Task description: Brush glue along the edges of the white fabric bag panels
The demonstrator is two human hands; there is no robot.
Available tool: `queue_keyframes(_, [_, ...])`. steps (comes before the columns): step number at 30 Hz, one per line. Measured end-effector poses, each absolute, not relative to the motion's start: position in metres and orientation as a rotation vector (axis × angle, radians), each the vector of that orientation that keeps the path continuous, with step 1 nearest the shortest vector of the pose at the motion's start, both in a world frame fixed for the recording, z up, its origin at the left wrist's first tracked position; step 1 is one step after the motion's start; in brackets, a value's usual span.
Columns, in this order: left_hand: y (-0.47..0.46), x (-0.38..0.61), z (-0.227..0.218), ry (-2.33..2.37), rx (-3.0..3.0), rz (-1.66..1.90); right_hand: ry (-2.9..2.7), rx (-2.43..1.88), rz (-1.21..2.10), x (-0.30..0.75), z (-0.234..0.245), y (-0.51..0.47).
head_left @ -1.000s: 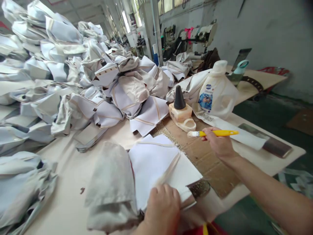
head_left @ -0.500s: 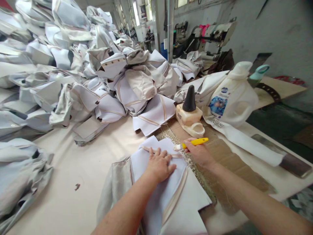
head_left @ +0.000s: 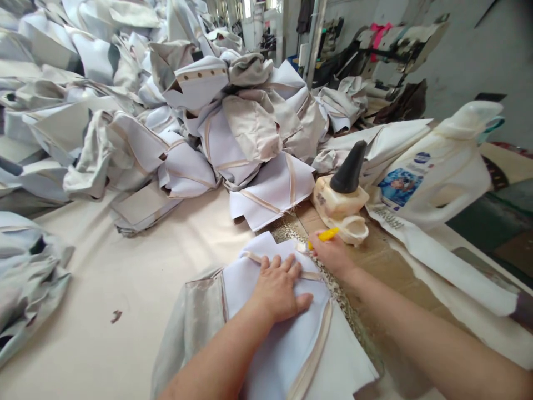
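Brush with yellow handle pinched in right hand, tip on tan seam at far edge of white fabric piece near centre, left hand flat pressing it; likely gluing, next stroke follows seam; glue pot just right, fabric pile far left.

Brush bristles mostly hidden behind right hand

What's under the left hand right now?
The left hand lies flat on a white fabric piece with tan seams, which rests on the table. Whatever is beneath the fabric is covered.
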State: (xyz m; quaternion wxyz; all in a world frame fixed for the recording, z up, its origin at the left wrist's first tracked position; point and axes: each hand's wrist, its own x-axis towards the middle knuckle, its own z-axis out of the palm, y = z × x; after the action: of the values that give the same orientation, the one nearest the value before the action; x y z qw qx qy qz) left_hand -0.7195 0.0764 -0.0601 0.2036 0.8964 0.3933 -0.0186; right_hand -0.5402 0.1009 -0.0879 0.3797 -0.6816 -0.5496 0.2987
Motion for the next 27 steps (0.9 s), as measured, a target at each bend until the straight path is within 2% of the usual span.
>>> queue_keyframes(4, [0.083,-0.716,-0.062,1.12,2.453,-0.09,-1.419,-1.797,0.847,-0.529,-0.073,0.073])
queue_keyframes(12, [0.08,-0.713,-0.066,1.158,2.469,-0.057,-1.4,-1.736,0.834,-0.542,-0.075,0.11])
queue_keyframes(18, [0.072,-0.711,-0.064,1.168,2.499,-0.042,-1.467,-1.779,0.988,-0.528,-0.067,0.068])
queue_keyframes(23, [0.056,-0.706,-0.055,0.898,2.509,-0.05,-1.434,-1.707,0.921,-0.524,-0.062,0.051])
queue_keyframes(27, [0.05,-0.706,-0.057,0.94,2.489,-0.021,-1.533,-1.676,0.883,-0.525,-0.069,0.05])
